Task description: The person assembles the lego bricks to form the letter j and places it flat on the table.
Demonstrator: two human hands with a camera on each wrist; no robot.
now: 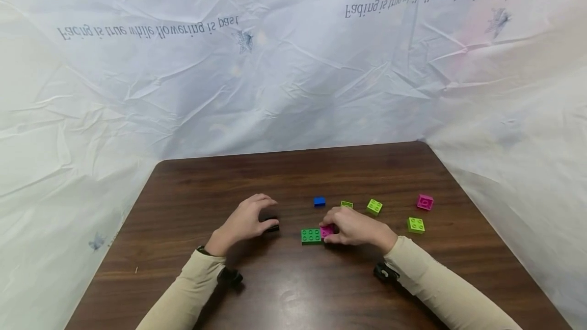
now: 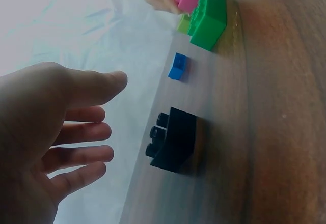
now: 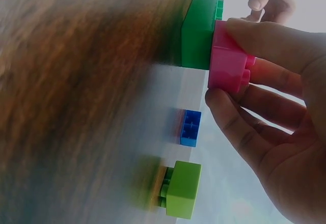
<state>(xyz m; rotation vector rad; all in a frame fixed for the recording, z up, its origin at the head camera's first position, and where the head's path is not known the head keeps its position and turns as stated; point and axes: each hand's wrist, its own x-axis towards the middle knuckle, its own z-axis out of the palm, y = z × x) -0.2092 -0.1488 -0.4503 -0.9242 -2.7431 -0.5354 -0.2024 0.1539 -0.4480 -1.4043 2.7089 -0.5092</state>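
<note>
Between the thumb and fingers of my right hand (image 1: 355, 225) a pink brick (image 3: 226, 63) is pinched, its studs facing up. It is raised above the table at the right end of a green brick (image 1: 311, 237); whether the two are joined I cannot tell. The green brick stands studs up on the table. Beside a black brick (image 2: 178, 140), my left hand (image 1: 243, 223) hovers with its thumb and fingers spread apart, holding nothing. In the left wrist view a gap shows between that hand and the black brick, which stands on the table.
Behind the green brick lies a small blue brick (image 1: 319, 202). Lime bricks (image 1: 374, 207) lie behind and right of my right hand, one partly hidden by it. Another pink brick (image 1: 425, 202) lies farther right. White sheeting (image 1: 293, 90) surrounds the dark wooden table (image 1: 293, 279).
</note>
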